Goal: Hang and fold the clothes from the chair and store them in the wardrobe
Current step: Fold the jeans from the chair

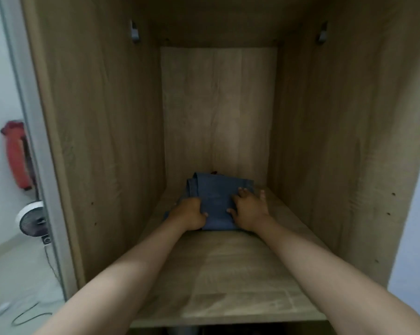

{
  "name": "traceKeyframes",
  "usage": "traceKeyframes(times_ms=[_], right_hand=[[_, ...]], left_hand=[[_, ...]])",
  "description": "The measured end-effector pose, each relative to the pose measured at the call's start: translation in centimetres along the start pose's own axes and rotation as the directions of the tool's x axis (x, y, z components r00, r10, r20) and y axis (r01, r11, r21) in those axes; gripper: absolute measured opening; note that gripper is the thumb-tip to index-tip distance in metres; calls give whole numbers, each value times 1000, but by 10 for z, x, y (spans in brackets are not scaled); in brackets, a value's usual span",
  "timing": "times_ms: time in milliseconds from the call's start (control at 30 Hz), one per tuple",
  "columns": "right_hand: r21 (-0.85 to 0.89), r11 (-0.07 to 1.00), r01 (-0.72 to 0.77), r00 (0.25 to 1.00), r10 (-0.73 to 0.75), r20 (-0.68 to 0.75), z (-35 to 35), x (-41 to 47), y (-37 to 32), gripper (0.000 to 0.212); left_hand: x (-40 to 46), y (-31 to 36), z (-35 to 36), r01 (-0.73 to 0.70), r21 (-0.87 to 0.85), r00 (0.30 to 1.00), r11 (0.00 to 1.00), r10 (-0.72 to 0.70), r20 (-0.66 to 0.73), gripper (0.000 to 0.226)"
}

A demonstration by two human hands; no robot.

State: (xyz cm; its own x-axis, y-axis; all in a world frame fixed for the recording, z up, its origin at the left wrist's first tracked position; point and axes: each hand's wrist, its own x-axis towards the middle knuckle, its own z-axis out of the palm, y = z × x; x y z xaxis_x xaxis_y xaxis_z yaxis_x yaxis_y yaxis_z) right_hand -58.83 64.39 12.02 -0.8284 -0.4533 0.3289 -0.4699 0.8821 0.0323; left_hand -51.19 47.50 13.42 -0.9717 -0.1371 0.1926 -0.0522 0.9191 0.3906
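A folded blue denim garment (217, 197) lies at the back of a wooden wardrobe shelf (228, 274). Both my arms reach deep into the wardrobe. My left hand (188, 215) grips the garment's left edge, fingers curled round the fabric with the thumb on top. My right hand (248, 206) lies on the garment's right side with fingers spread over the cloth and the thumb pressing on top. A small red bit of something peeks out behind the garment against the back panel.
The wardrobe's side walls (102, 141) stand close on both sides, with two metal rod brackets (134, 32) high up. Left of the wardrobe are a red object (17, 155) on the wall, a white fan (32, 218) and a cable on the floor.
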Motion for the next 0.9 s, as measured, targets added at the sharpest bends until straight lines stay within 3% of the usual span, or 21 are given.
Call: traceKeyframes(times_ms=[200, 400, 500, 700, 900], right_hand=[[109, 989, -103, 994, 105, -9, -40, -81, -31, 48], [138, 976, -166, 984, 173, -37, -83, -191, -78, 58], [129, 972, -197, 976, 207, -68, -102, -250, -92, 60], [116, 899, -422, 898, 432, -86, -138, -380, -89, 60], [108, 726, -679, 711, 687, -150, -187, -533, -83, 51]], left_hand=[[-83, 9, -36, -116, -39, 992, 992, 118, 39, 25], [-172, 12, -59, -214, -64, 972, 975, 219, 83, 63], [-216, 23, -57, -303, -158, 949, 940, 312, 40, 67], [-293, 77, -39, -483, -240, 844, 842, 521, 128, 66], [-388, 162, -5, -604, -420, 647, 678, 724, 239, 60]])
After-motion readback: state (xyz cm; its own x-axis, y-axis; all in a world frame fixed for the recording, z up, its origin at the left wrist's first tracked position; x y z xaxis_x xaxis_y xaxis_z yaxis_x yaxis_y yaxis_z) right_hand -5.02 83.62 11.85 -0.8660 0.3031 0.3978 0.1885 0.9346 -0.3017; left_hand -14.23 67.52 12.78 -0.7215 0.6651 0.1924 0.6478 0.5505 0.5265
